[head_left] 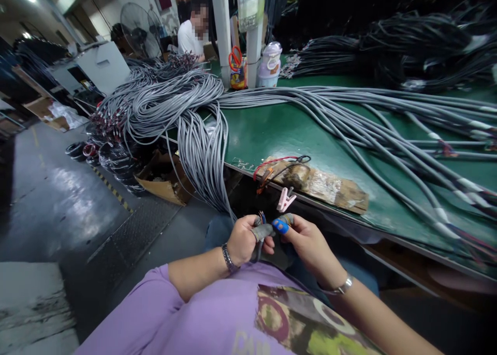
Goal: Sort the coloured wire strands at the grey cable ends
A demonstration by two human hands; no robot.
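My left hand (244, 239) is closed round the end of a grey cable (257, 249), held in front of my lap. Short coloured wire tips (262, 217) stick up from that cable end. My right hand (307, 241) is closed beside it, its taped thumb and finger pinching at the same cable end. Both hands sit just below the front edge of the green table (272, 132), close to a pink clothes peg (285, 199) clipped there.
Long grey cable bundles (349, 122) run across the table and hang over its left edge (202, 153). A taped cardboard pad (322, 184) with red wires lies near the front edge. Scissors in a cup (236, 68) and a bottle (269, 64) stand by a post. Another person (192, 31) sits far back.
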